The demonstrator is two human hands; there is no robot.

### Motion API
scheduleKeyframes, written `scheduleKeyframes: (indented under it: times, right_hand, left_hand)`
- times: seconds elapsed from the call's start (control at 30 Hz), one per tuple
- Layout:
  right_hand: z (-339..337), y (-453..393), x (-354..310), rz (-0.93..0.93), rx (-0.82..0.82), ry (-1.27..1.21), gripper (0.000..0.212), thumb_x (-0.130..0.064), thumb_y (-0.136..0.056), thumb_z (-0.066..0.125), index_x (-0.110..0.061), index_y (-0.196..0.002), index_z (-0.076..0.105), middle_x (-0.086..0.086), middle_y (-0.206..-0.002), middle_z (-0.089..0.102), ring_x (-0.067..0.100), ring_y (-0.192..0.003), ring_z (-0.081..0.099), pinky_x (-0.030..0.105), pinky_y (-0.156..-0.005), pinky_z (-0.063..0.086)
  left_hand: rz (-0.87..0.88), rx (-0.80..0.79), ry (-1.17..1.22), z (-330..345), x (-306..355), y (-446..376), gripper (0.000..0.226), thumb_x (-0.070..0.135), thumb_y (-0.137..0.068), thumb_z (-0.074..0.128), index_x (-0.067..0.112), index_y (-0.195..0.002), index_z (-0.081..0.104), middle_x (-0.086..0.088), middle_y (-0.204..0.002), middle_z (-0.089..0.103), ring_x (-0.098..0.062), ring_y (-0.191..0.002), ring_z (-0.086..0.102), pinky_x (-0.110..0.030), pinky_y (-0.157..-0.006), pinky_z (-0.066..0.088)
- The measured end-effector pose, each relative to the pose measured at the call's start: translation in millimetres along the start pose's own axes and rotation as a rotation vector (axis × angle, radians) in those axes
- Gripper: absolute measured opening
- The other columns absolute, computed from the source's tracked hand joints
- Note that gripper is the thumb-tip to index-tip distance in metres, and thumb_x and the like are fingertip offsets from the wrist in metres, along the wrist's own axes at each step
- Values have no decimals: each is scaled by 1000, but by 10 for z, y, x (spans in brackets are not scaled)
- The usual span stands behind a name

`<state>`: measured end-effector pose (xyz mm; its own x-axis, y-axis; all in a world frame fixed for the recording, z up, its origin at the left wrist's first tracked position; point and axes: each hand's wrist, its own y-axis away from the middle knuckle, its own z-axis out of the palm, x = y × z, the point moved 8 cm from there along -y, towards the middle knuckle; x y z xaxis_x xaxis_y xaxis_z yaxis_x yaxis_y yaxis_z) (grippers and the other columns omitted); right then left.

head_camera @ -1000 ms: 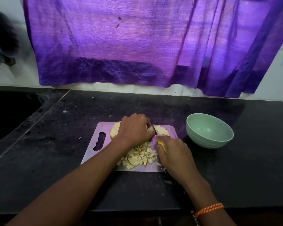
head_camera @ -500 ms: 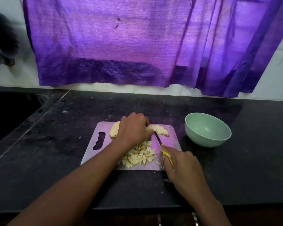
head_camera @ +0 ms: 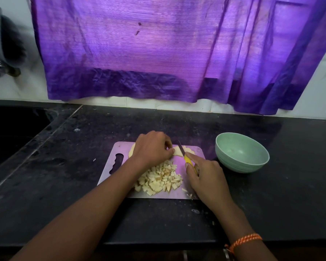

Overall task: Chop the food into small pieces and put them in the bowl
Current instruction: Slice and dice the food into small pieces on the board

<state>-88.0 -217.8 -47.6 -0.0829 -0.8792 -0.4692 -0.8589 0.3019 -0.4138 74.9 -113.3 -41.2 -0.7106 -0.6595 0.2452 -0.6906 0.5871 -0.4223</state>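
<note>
- A purple curtain of ribbed, woven cloth hangs over the white tiled wall in front of me, its darker hem creased and wrinkled.
- The black stone counter runs the width of the kitchen, polished but speckled with crumbs and pale smears.
- A flat, pale grey cutting board, rectangular with rounded corners and a wavy handle slot at its left end, lies on the counter before me.
- A round mint-green bowl, smooth and matte with faint ridges low on its outer wall, stands on the counter just to the right of the board, apart from it.
- My left hand bears down on the uncut food, a flat pale-yellow slab at the board's far edge, fingertips curled onto it.
- My right hand is wrapped round the yellow handle of a small knife, forefinger laid along the top; the thin dark blade meets the slab just right of my left fingertips.
- A loose heap of chopped pieces, small angular cream cubes with some browned faces, sits mid-board between my forearms.
- An orange braided thread band circles my right wrist.
</note>
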Motion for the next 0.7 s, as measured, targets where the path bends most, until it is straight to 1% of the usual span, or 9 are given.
scheduleKeyframes:
  times: [0.1,0.17,0.23,0.3,0.33,0.4,0.5,0.57,0.7]
  right_hand:
    - [11,8,-27,-14,-17,30,43,-35,-101,54,-32,-144,58,-3,-68,51,22,-68,56,37,-64,50]
    - [0,19,-47,-30,-14,43,43,-35,-101,53,-34,-144,58,1,-72,60,23,-71,59,39,-65,52]
    - [6,24,-52,-35,-23,69,42,-36,-101,52,-36,-142,59,4,-86,70,24,-80,63,38,-68,52]
    - [42,8,-48,-20,-60,102,41,-39,-101,50,-38,-141,59,5,-100,73,26,-90,66,38,-73,52]
    - [65,-7,-50,-11,-83,116,40,-40,-101,50,-38,-140,59,4,-103,73,26,-93,66,38,-75,53]
    - [83,-30,-87,-13,-111,140,35,-38,-102,49,-37,-134,62,0,-102,72,22,-95,65,36,-73,50]
    - [73,-24,-161,-27,-115,137,29,-33,-102,51,-34,-126,66,-4,-99,70,16,-88,61,32,-67,39]
    - [52,18,-167,-25,-112,128,30,-34,-103,50,-34,-129,65,-4,-100,70,14,-84,58,31,-66,39]
    - [3,157,-118,-16,-129,135,33,-40,-102,48,-34,-131,64,1,-96,69,22,-89,62,36,-70,46]
  left_hand:
    - [5,4,-12,11,25,0,28,61,-87,72,35,-96,80,16,-85,73,-8,-84,67,-31,-68,42]
    - [3,8,-11,17,32,6,30,61,-86,73,35,-98,79,16,-87,73,-9,-85,67,-32,-69,43]
    - [4,10,-5,23,44,11,29,60,-87,74,34,-99,79,15,-87,73,-9,-85,66,-32,-69,42]
    - [6,13,2,24,60,19,25,56,-87,74,34,-97,79,15,-87,73,-10,-85,66,-34,-70,42]
    - [4,12,10,29,64,23,23,54,-87,74,33,-96,79,14,-87,72,-10,-86,66,-34,-71,42]
    - [-2,14,21,37,65,29,21,51,-87,74,33,-94,79,14,-86,72,-10,-86,66,-35,-72,43]
    - [-24,12,33,32,70,42,19,50,-86,74,32,-92,79,14,-85,72,-10,-84,66,-36,-74,49]
    - [-37,9,36,37,67,40,19,50,-86,75,31,-90,78,13,-84,72,-11,-84,66,-38,-77,53]
    - [-53,7,40,37,50,35,24,54,-87,77,30,-90,79,14,-83,72,-10,-82,65,-37,-76,53]
